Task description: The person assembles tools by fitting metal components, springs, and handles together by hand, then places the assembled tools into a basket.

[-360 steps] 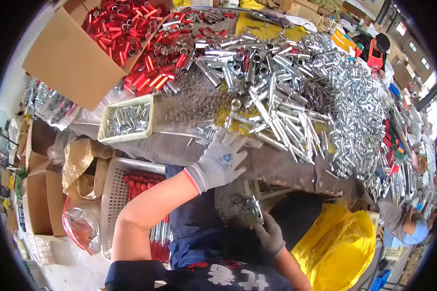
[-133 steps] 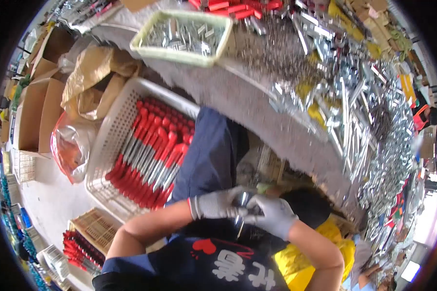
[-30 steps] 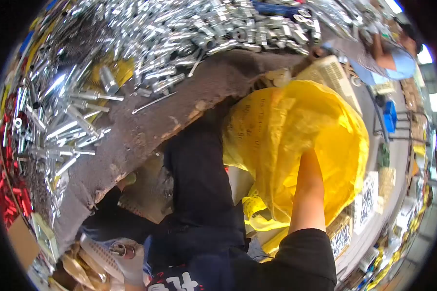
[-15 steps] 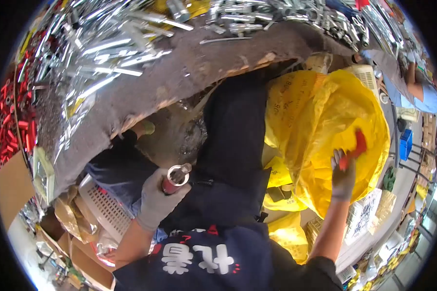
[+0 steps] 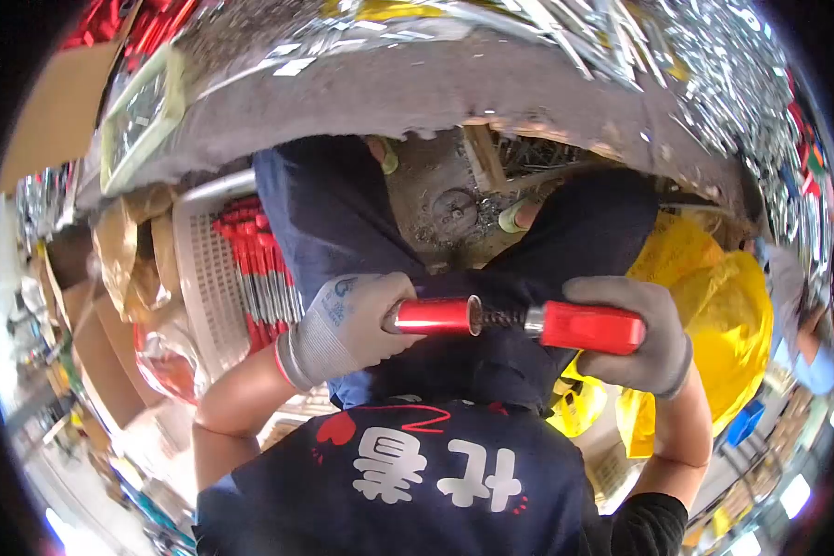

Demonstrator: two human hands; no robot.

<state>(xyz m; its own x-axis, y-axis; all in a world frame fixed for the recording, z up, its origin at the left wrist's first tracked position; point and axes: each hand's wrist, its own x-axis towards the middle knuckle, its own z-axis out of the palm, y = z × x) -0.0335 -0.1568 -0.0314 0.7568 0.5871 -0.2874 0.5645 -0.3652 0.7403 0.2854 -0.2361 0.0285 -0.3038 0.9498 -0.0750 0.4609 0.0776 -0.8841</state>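
Observation:
My gloved left hand point(image 5: 361, 324) is closed around a shiny red tube point(image 5: 433, 316), its open end facing right. Opposite it, my gloved right hand point(image 5: 635, 334) grips a red handle piece point(image 5: 592, 327). A silver collar and a dark spring point(image 5: 503, 318) stick out of that piece toward the tube's mouth. Both parts are roughly in line above my lap. Whether the spring's tip touches the tube's rim I cannot tell.
A white basket point(image 5: 211, 278) of red-and-silver parts stands at the left. At the right is a yellow bag point(image 5: 713, 306). Metal parts cover the worktable point(image 5: 361, 97), with a pale tray point(image 5: 170, 111) at its left. Another person point(image 5: 811, 347) sits at the far right.
The view has swung left. My right hand has come out of the yellow bag with the red piece, across to my left hand. The tube has tipped to lie level, facing right.

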